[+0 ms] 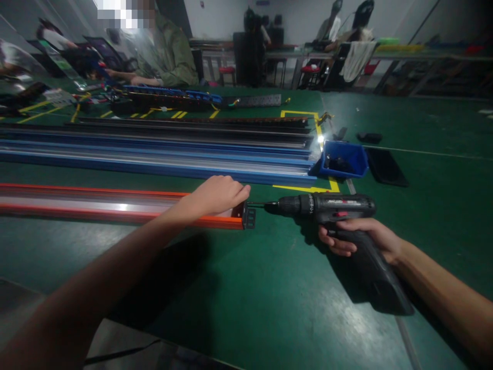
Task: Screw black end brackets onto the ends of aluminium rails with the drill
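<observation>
My right hand (354, 236) is wrapped round the grip of a black cordless drill (342, 205), which lies on its side and points left. The drill's thin bit reaches the black end cap (249, 215) of a long orange-edged rail (115, 205); whether it sits in a screw cannot be made out. Over the rail's right end, my left hand (219, 195) presses down with its fingers curled around the far edge. Its fingertips are hidden behind the hand.
Beyond the rail lie several blue rails (231, 172) and black rails (192, 131). A blue bin (346, 159) with dark parts stands at their right end, beside a flat black object (385, 167). Across the green table (269, 288), a person (165, 56) handles wired parts.
</observation>
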`<state>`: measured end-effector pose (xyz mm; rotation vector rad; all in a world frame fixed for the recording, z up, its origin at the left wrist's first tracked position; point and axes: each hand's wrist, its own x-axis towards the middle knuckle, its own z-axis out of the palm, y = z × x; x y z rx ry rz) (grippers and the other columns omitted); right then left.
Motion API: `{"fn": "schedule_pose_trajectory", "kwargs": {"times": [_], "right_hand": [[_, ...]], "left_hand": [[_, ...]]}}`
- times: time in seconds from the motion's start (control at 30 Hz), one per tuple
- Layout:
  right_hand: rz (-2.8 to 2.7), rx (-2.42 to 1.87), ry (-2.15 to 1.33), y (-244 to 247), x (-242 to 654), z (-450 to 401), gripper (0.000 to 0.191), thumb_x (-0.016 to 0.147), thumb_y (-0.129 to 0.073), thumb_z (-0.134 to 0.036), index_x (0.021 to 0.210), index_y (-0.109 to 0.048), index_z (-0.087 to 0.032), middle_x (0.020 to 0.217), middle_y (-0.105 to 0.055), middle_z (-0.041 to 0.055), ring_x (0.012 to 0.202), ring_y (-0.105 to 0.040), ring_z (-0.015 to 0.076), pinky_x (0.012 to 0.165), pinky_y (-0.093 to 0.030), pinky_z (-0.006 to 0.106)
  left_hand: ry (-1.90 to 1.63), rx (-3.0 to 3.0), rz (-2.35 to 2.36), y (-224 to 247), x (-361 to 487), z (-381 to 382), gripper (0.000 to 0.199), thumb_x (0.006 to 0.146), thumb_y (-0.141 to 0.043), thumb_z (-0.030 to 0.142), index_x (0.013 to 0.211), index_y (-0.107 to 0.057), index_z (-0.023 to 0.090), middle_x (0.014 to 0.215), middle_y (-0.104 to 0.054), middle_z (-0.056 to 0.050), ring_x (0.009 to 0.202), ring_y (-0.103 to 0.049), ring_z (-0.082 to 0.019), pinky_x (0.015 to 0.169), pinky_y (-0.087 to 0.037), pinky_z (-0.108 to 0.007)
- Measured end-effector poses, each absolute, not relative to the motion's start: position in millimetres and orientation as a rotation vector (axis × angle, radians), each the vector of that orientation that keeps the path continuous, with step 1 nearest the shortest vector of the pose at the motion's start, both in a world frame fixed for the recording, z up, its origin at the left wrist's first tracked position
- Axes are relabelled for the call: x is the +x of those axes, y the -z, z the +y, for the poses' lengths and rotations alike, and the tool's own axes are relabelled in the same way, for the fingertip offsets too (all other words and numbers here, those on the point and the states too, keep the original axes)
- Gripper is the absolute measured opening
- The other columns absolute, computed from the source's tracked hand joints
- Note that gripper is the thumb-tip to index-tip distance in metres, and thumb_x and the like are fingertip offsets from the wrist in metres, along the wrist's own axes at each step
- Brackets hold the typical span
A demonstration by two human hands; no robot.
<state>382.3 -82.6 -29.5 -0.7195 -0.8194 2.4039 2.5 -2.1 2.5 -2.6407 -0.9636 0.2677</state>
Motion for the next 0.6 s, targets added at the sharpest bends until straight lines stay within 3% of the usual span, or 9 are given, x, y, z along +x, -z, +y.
{"fn": "schedule_pose_trajectory", "kwargs": {"times": [0.6], "right_hand": [[-0.803,-0.706,-2.429,28.5,383.5,-82.0,0.028,0.097,-0.068,-0.023,0.111,-0.076,0.001,0.095,-0.071,0.0151,0.059,-0.059,0.0063,0.064,-0.057,0.02]], "left_hand": [[-0.253,-2.659,-0.997,-2.0,2.2,-1.6,0.039,0.107,-0.037,0.027,0.124,-0.07,0.016,0.078,-0.075,-0.011,0.072,-0.073,-0.027,0.057,-0.04,-0.032]]}}
